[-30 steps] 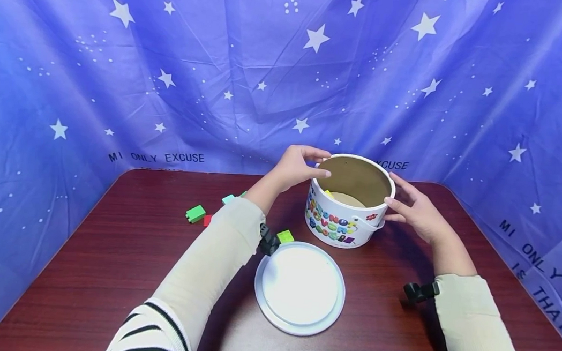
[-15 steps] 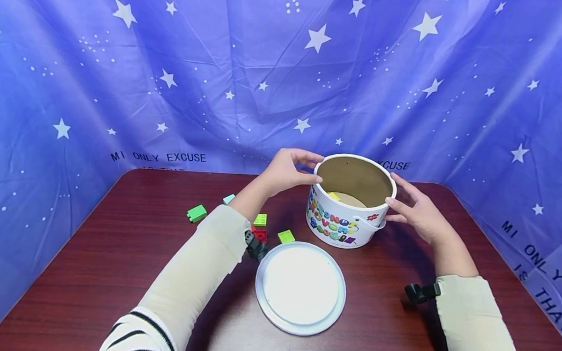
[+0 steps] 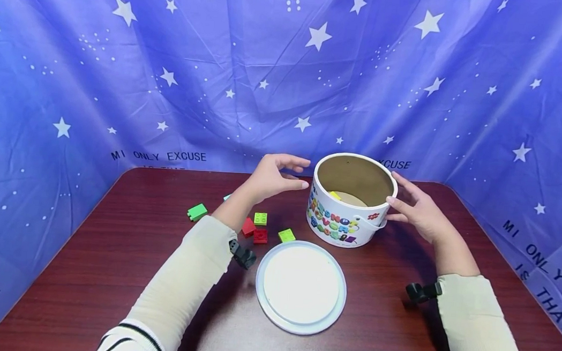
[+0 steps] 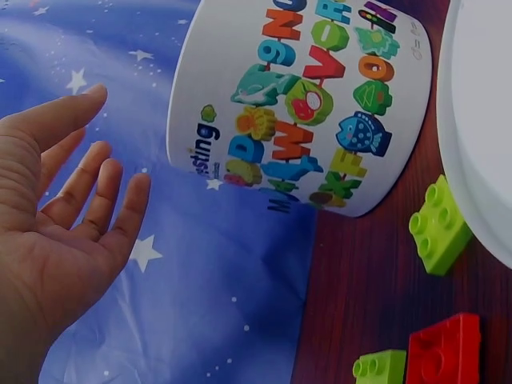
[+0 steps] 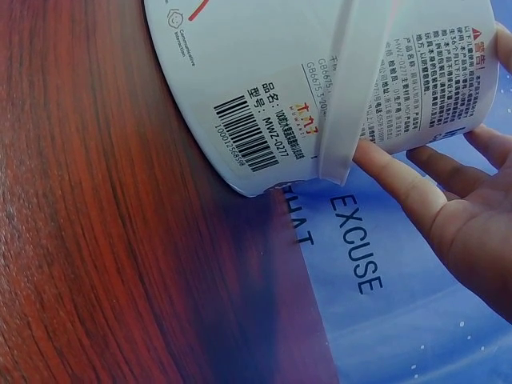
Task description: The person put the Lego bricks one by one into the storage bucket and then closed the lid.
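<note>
A white bucket (image 3: 336,221) printed with colourful letters and pictures stands upright on the table, with a yellow block (image 3: 335,195) inside. To the left of its rim, my left hand (image 3: 272,180) hovers apart from it, fingers spread and holding nothing; the left wrist view shows the palm turned up beside the bucket wall. My right hand (image 3: 419,209) rests its fingertips and thumb on the bucket's right side, fingers extended, by the white handle (image 5: 352,96). The white round lid (image 3: 301,285) lies in front of the bucket.
Left of the bucket lie lime green blocks (image 3: 287,235), red blocks (image 3: 260,236) and a green block (image 3: 197,211). A light teal block (image 3: 227,197) is partly hidden by my left arm. A blue star-printed curtain (image 3: 248,77) hangs behind the table (image 3: 379,310).
My left hand has drawn away from the bucket's rim to the left and slightly down, uncovering red and lime blocks. My right hand and the bucket have stayed put.
</note>
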Available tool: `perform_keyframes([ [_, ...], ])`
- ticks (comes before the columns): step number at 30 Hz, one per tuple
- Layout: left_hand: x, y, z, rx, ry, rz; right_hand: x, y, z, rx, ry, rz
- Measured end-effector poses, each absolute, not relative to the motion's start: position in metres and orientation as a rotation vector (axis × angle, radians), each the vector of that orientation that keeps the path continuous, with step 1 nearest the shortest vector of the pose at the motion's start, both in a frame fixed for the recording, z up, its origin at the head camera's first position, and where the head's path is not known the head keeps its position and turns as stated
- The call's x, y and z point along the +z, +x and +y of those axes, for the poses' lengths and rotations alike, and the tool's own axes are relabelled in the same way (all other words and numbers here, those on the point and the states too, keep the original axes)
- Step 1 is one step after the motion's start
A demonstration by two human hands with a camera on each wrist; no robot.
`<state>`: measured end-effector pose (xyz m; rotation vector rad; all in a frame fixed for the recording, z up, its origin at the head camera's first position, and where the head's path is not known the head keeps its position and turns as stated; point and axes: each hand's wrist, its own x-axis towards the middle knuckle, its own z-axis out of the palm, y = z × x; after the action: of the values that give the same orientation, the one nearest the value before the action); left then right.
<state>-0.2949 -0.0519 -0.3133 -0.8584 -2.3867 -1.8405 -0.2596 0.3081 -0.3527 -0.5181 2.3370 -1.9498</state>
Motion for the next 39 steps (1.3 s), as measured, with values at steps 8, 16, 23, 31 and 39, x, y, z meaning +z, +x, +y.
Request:
perform_keyframes([
  [8, -0.317, -0.289, -0.068, -1.859, -0.850, -2.365, -0.352, -0.260, 0.308, -1.939, -0.517, 2.343],
  [16, -0.319, -0.282, -0.083, -1.861, -0.844, -2.359, -0.351, -0.258, 0.308, -1.942, -0.507, 2.344],
  [23, -0.322, -0.275, -0.096, -1.858, -0.835, -2.350, -0.351, -0.258, 0.307, -1.955, -0.511, 2.325],
  [31, -0.328, -0.268, -0.115, -1.854, -0.794, -2.356, -0.352, -0.257, 0.307, -1.956, -0.515, 2.324],
  [39, -0.337, -0.261, -0.138, -1.857, -0.748, -2.329, -0.352, -0.257, 0.307, -1.953, -0.516, 2.330],
])
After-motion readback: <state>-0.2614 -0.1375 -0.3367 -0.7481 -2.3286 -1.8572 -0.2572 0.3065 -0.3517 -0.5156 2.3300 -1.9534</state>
